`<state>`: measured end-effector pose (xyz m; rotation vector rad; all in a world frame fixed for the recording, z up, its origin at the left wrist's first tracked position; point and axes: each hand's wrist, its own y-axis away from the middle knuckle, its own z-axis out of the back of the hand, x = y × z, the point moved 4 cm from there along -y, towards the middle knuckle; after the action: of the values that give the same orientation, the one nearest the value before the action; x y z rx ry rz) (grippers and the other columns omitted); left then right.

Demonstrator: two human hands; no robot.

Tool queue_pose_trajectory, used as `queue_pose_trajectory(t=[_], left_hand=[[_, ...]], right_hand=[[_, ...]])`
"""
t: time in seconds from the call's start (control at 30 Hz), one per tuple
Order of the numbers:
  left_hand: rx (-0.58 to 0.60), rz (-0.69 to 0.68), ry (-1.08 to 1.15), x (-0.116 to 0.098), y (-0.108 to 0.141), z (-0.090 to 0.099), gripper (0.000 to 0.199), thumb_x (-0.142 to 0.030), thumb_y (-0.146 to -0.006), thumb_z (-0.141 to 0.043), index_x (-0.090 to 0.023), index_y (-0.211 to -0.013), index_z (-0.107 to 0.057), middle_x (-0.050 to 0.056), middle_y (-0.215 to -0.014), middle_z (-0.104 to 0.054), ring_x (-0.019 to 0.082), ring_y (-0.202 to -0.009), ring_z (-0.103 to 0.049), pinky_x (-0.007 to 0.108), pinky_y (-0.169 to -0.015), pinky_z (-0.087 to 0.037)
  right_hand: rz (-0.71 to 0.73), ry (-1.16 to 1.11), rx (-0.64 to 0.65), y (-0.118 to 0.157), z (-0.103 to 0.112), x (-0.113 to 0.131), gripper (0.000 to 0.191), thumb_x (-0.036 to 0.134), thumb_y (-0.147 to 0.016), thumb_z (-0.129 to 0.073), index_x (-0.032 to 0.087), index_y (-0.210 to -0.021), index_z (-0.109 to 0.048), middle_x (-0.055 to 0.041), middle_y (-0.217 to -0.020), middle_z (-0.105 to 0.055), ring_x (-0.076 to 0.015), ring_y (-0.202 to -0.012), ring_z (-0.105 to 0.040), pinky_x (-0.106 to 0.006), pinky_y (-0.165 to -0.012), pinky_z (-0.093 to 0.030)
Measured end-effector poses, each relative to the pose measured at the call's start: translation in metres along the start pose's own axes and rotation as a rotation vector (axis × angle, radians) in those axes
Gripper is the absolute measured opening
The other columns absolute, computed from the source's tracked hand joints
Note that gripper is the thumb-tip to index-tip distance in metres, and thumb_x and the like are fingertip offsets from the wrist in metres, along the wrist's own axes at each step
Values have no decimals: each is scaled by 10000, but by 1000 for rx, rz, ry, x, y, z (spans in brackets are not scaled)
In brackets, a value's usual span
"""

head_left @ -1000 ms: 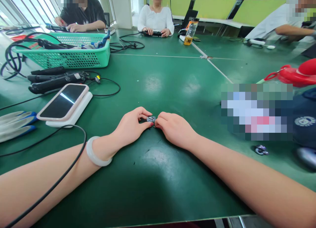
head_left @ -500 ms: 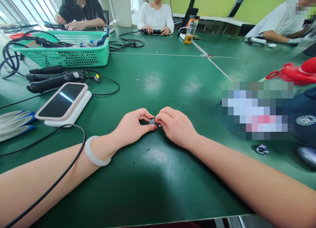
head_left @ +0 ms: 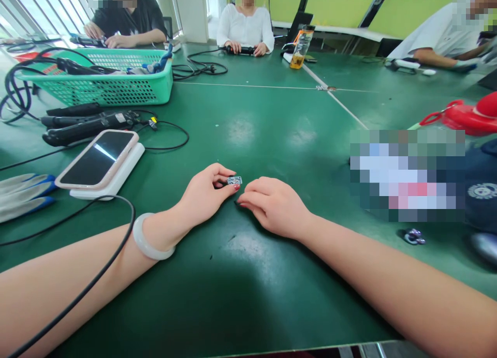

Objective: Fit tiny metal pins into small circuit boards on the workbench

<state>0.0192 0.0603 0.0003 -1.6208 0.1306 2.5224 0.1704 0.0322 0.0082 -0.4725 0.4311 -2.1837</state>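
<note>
A small silvery patterned piece is pinched between the thumb and fingers of my left hand, just above the green table. Close by on the right, my right hand has its fingers pressed together. A small dark tip shows at those fingertips, too small to name. The two hands are slightly apart.
On the left are a phone on a white box, gloves, black tools and a green basket. A black cable crosses my left forearm. A small shiny object lies right. People sit across the table.
My hands have moved apart. The left hand, with the small piece, has shifted a little up and left, and more of the piece shows. My right fingers have moved slightly down.
</note>
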Motion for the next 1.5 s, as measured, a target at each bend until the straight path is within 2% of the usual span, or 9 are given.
queue_pose_trajectory(t=[0.17, 0.33, 0.43, 0.6, 0.77, 1.07, 1.23, 1.37, 1.5], left_hand=[[-39, 36, 58, 1, -2, 1, 274, -294, -716, -688, -165, -940, -597, 35, -881, -684, 140, -767, -615, 302, -747, -485], [-20, 6, 34, 4, -2, 0, 283, -315, -699, -702, -175, -923, -600, 34, -889, -689, 149, -785, -620, 318, -770, -484], [4, 11, 31, 3, -2, 0, 273, -305, -672, -726, -173, -873, -597, 37, -866, -698, 159, -801, -631, 331, -795, -484], [59, 1, 117, -2, 1, -1, 283, -320, -634, -763, -171, -800, -590, 48, -874, -711, 171, -812, -647, 348, -810, -498], [86, -43, 142, -4, 2, -2, 326, -357, -605, -790, -171, -790, -596, 47, -873, -701, 176, -824, -642, 356, -828, -497], [127, -76, 192, -7, 4, -3, 341, -349, -573, -809, -176, -740, -567, 48, -879, -694, 183, -868, -634, 361, -874, -479], [160, -44, 288, -5, 4, -3, 319, -338, -588, -801, -173, -754, -583, 47, -863, -695, 171, -819, -637, 343, -822, -497], [126, -24, 320, -4, 2, -3, 287, -319, -631, -774, -170, -799, -596, 33, -844, -689, 147, -771, -628, 317, -780, -498], [97, -1, 237, -3, 1, -2, 289, -328, -660, -755, -171, -853, -607, 22, -803, -687, 145, -762, -620, 313, -779, -490]], right_hand=[[20, 69, 112, -1, -8, 2, 263, 287, -918, -490, 172, -1051, -686, -83, -923, -652, -166, -751, -494, -330, -733, -432], [-1, 15, 106, -1, -11, 0, 221, 285, -905, -523, 197, -875, -723, -53, -856, -662, -156, -740, -500, -313, -729, -432], [-45, -34, 8, -1, -5, -4, 183, 259, -890, -544, 193, -822, -701, -43, -864, -667, -152, -773, -543, -300, -754, -449], [-243, -108, -218, 2, 10, -13, 154, 272, -891, -542, 213, -843, -676, -44, -884, -660, -158, -837, -591, -302, -786, -475], [-243, -116, -292, 2, 15, -12, 162, 275, -890, -544, 214, -815, -673, -37, -840, -656, -151, -814, -599, -291, -766, -484], [-232, -119, -283, 3, 16, -10, 201, 284, -893, -532, 225, -792, -696, -41, -818, -657, -158, -794, -599, -315, -755, -493], [-204, -135, -302, 3, 17, -9, 199, 289, -893, -538, 241, -812, -713, -32, -828, -687, -147, -763, -602, -314, -747, -497], [-178, -148, -313, 4, 19, -9, 182, 260, -895, -535, 246, -902, -717, -22, -894, -708, -141, -782, -620, -301, -754, -502], [-312, -145, -217, 6, 17, -18, 192, 265, -885, -547, 235, -1021, -679, -35, -971, -683, -145, -811, -624, -302, -759, -500]])
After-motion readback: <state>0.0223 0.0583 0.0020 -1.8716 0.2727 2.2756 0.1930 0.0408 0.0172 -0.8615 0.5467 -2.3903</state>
